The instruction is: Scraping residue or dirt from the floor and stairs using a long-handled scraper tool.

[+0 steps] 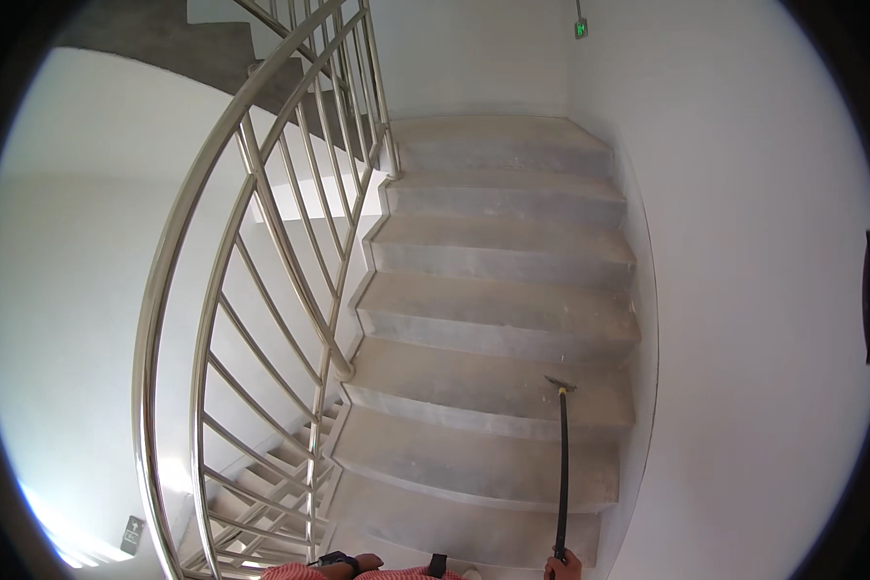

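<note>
My right hand (564, 565) is wrapped round the lower end of a long-handled scraper (564, 464) at the bottom edge. Its dark pole runs almost straight up the picture to a thin, flat head with a yellowish joint. That head rests on the tread of a grey stair step (454, 370), toward the right side. Small white specks dot the treads and risers around it. Low and left of the middle, my left hand (368, 561) shows only in part, close to my body, with a dark watch (336, 559) at its wrist. Its fingers are too hidden to read.
A shiny metal railing (150, 319) curves up the left side of the stairs. Beyond it, more steps (271, 464) lead down. A white wall (744, 290) borders the right. A small green lit sign (580, 29) hangs high up, and a grey sign (132, 535) is low left.
</note>
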Action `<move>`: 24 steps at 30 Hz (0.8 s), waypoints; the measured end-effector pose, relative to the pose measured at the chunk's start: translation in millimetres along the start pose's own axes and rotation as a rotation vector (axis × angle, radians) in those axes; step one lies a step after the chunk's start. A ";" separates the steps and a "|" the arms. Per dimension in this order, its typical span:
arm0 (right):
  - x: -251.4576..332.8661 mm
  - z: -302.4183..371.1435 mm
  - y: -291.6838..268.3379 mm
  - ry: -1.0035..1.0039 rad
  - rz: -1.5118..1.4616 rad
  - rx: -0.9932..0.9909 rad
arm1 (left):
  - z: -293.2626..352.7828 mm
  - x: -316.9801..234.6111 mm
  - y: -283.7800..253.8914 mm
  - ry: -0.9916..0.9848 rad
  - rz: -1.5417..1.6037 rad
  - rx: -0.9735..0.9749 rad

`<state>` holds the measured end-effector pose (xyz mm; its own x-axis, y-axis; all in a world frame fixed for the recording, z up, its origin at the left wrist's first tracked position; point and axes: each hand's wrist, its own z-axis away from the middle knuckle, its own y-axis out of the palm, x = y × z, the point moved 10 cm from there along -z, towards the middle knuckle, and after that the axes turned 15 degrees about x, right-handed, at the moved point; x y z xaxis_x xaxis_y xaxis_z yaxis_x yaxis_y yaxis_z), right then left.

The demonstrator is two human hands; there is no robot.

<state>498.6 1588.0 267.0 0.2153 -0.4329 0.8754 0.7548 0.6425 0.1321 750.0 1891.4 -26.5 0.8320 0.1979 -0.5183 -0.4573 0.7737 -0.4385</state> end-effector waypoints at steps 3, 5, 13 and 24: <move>-12.7 3.8 -0.1 0.008 -0.059 -0.011 | 6.9 -6.5 -10.7 -0.007 0.062 0.010; -12.3 6.3 4.1 -0.014 -0.028 -0.048 | 9.0 -11.0 -15.4 0.008 0.071 0.018; -39.5 -14.8 -8.2 0.029 -0.049 -0.034 | 15.0 -47.5 -73.4 0.088 -0.062 -0.011; -48.3 17.1 -12.0 -0.012 -0.173 -0.042 | -6.6 -59.1 -125.5 0.149 0.036 0.107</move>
<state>468.6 1612.0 231.0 0.0732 -0.5269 0.8467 0.8054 0.5319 0.2614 756.2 1778.7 54.3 0.7559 0.1415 -0.6392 -0.4436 0.8287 -0.3412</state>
